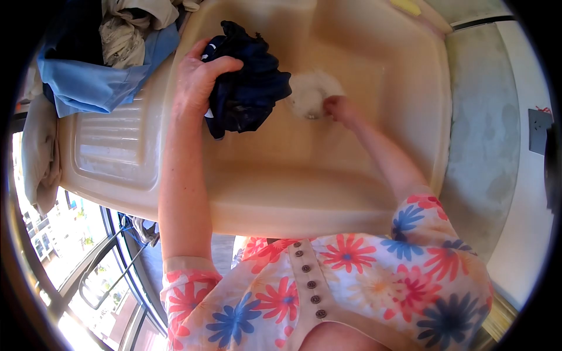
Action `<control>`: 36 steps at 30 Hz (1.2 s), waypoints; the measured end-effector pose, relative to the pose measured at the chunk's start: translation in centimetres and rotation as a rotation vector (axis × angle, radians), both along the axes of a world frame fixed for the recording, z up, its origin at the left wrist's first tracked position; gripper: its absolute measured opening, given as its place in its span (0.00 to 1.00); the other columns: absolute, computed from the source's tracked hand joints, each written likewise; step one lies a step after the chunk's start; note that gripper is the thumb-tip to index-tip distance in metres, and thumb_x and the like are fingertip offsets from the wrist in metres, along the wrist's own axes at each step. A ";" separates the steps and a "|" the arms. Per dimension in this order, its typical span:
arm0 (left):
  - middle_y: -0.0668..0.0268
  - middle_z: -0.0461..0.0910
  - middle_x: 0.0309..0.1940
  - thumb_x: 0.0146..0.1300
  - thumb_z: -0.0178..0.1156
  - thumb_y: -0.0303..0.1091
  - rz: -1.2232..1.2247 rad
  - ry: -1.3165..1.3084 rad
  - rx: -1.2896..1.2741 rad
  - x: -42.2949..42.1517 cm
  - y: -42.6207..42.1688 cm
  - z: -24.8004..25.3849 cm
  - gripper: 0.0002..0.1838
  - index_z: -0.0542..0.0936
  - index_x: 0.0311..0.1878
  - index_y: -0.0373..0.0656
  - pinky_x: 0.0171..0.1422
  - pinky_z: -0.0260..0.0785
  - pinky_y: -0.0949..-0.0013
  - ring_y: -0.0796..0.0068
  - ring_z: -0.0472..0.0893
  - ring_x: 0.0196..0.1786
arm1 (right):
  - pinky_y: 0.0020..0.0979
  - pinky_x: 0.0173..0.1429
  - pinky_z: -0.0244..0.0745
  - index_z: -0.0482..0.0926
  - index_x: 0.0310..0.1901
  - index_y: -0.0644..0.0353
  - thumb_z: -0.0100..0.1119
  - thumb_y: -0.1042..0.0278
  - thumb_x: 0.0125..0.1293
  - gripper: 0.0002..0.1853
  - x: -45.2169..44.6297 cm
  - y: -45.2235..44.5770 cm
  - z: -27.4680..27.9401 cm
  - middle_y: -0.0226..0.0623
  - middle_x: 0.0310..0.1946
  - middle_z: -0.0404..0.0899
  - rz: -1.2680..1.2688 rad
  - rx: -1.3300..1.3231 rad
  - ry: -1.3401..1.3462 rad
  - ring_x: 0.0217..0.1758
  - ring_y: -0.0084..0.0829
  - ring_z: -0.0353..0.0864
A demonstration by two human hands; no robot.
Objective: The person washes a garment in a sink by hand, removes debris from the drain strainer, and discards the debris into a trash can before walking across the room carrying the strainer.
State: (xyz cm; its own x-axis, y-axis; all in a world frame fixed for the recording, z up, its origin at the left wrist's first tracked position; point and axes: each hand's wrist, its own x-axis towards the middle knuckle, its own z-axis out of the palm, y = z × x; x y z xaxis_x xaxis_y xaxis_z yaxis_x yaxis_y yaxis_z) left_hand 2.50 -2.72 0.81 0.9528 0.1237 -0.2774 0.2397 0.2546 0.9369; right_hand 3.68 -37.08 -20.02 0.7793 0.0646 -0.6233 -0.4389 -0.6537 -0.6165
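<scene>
A bunched dark navy cloth (pixel 249 85) is in the grip of my left hand (pixel 199 79), held over the left part of the beige sink basin (pixel 293 193). Thumb and fingers press into the cloth's left side. Farther right, my right hand (pixel 338 109) is low in the basin with its fingers drawn together, at the edge of a whitish round patch (pixel 310 93) around the drain area. Whether that patch is foam, water or an object is blurred, and what those fingers hold, if anything, cannot be made out.
A ribbed drainboard (pixel 111 137) adjoins the basin on the left. Blue cloth (pixel 93 85) and beige cloth (pixel 124 38) are heaped at the upper left, and another beige cloth (pixel 42 152) hangs over the left edge. Something yellow (pixel 405 6) lies on the far rim.
</scene>
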 end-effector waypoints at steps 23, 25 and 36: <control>0.60 0.80 0.32 0.38 0.66 0.23 -0.010 -0.006 0.022 0.1 0.1 -0.6 0.26 0.75 0.46 0.31 0.40 0.74 0.72 0.71 0.80 0.33 | 0.37 0.11 0.67 0.74 0.28 0.70 0.46 0.80 0.55 0.06 1.6 6.6 -2.0 0.45 0.19 0.75 -0.090 0.076 0.230 0.16 0.39 0.79; 0.60 0.80 0.32 0.38 0.66 0.23 -0.011 -0.006 0.024 0.2 0.1 -0.7 0.26 0.75 0.46 0.31 0.40 0.74 0.72 0.71 0.80 0.33 | 0.37 0.11 0.67 0.74 0.27 0.69 0.47 0.80 0.55 0.05 1.4 6.8 -2.6 0.44 0.19 0.75 -0.030 0.049 0.213 0.16 0.39 0.80; 0.60 0.80 0.32 0.38 0.66 0.22 -0.005 -0.012 0.017 0.1 -0.2 -0.9 0.26 0.76 0.47 0.31 0.39 0.75 0.71 0.71 0.80 0.32 | 0.31 0.14 0.64 0.71 0.23 0.66 0.55 0.79 0.53 0.04 1.8 6.4 -2.8 0.40 0.18 0.71 -0.423 0.375 0.284 0.17 0.34 0.75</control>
State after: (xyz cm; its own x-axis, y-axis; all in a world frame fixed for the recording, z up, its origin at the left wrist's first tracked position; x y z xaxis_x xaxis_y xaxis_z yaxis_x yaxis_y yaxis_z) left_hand 2.63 -2.88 -0.12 0.9565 0.1239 -0.2640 0.2299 0.2371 0.9439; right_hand 5.47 -30.72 -22.78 0.5925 0.0411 -0.8045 -0.7924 -0.1499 -0.5913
